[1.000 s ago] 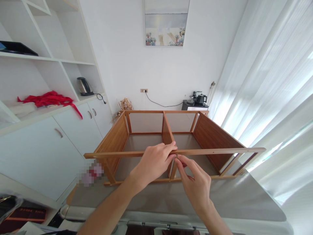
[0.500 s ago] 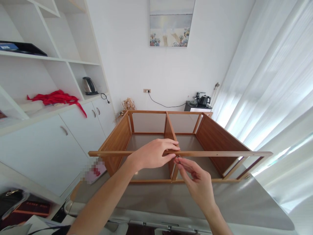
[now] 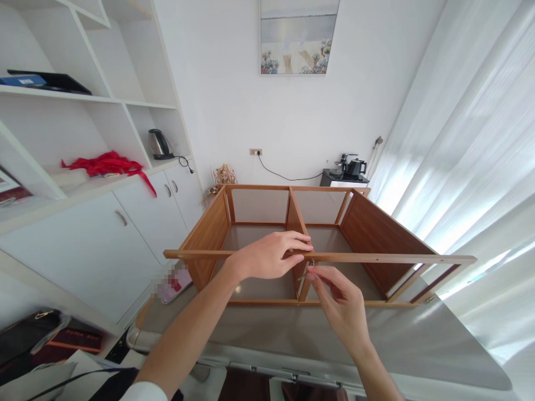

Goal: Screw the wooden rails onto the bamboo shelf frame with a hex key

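Observation:
A wooden shelf frame (image 3: 401, 258) lies on the grey tabletop, with side panels and a middle divider (image 3: 297, 214). My left hand (image 3: 271, 253) grips the front rail where it meets the divider, fingers over the far side and thumb on the near side. Just right of it, a small metal screw (image 3: 312, 262) sticks out of the rail's near side. Below that screw my right hand (image 3: 337, 292) is closed in a pinch on a thin metal hex key (image 3: 301, 277), mostly hidden by the fingertips.
A pinkish flat item (image 3: 178, 285) lies on the tabletop (image 3: 267, 328) at the left. White cabinets (image 3: 83, 234) with a kettle (image 3: 159, 145) and red cloth (image 3: 109, 162) stand left. Curtains (image 3: 468, 133) hang right. A coffee-maker stand (image 3: 340, 181) is behind.
The view has shifted slightly, so the scene sits a little to the right. My right fingers have turned a little below the screw, and the hex key's end now shows. My left hand keeps its hold.

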Motion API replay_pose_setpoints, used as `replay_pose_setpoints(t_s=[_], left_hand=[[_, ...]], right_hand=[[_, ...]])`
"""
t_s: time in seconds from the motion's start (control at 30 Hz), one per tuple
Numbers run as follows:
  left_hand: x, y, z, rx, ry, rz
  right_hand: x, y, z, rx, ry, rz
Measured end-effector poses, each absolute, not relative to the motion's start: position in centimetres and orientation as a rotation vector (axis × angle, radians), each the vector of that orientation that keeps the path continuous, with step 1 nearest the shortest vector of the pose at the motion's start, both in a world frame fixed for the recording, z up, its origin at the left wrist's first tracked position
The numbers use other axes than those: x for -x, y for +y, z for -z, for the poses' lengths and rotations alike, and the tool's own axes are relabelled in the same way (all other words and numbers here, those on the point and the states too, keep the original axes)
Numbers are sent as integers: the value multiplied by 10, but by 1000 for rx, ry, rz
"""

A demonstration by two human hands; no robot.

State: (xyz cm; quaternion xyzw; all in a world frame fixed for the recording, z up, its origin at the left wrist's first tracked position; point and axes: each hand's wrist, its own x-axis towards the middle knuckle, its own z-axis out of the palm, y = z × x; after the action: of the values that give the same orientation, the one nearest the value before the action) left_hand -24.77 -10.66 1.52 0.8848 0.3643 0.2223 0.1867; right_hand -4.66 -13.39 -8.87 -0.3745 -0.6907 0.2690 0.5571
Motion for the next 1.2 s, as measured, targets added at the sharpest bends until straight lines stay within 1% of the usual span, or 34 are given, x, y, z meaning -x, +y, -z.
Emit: replay_pose_setpoints(t_s=[0.17,0.23,0.4,0.47,0.53,0.6,0.7,0.8,0.9,1.0,1.13,1.2], left_hand=[[248,-107,-17,-2482,1008,-603],[249,-106,-19,-2452,995,-586],[251,-105,-22,-2288,1007,-588],[250,-105,-23,-2237,1027,-588],[249,-105,-23,-2230,1038,-581],[249,-104,-23,-2248,1039,-594],[249,-103,-19,-2326,1004,-627],[251,-102,-14,-2429,957,-642],[251,-102,-11,-2460,960,-655],[251,-103,-11,-2449,979,-666],[250,-103,-11,-2424,1005,-669],[250,-103,-11,-2415,1001,-663]], right_hand=[[53,-136,92,918,-1542,-649],[52,-136,91,936,-1593,-502],[47,-132,87,871,-1741,0],[48,-129,84,882,-1746,126],[51,-127,81,933,-1732,183],[55,-127,76,1012,-1690,155],[59,-131,69,1117,-1624,-4],[56,-134,68,1144,-1596,-200],[50,-134,72,1131,-1551,-310],[44,-134,75,1148,-1529,-282],[43,-135,73,1191,-1486,-125],[45,-137,73,1188,-1492,-148]])
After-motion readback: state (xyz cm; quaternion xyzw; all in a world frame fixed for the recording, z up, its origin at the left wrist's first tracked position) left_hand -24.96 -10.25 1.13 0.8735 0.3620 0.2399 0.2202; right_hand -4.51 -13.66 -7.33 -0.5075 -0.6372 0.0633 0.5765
